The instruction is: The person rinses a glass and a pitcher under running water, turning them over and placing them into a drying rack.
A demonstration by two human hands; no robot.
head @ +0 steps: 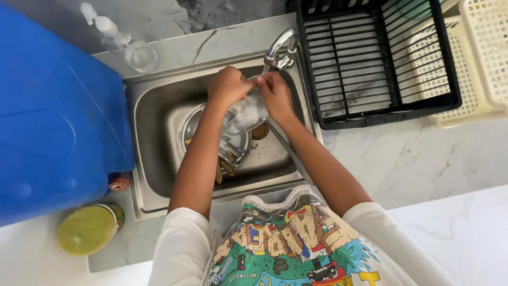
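Both my hands are over the steel sink (153, 132), under the spout of the chrome tap (279, 46). My left hand (228, 85) and my right hand (275, 92) together grip a clear glassy item (246, 114), probably a drinking glass, held between them. Below it in the basin lies a round steel bowl (189, 127) with several pieces of cutlery (226, 164) in it. Whether water is running I cannot tell.
A large blue water container (53, 116) stands left of the sink with a green-lidded jar (87, 229) in front of it. A clear pump bottle (129, 47) sits behind the sink. A black dish rack (317, 63) and cream baskets (476, 58) stand on the marble counter at right.
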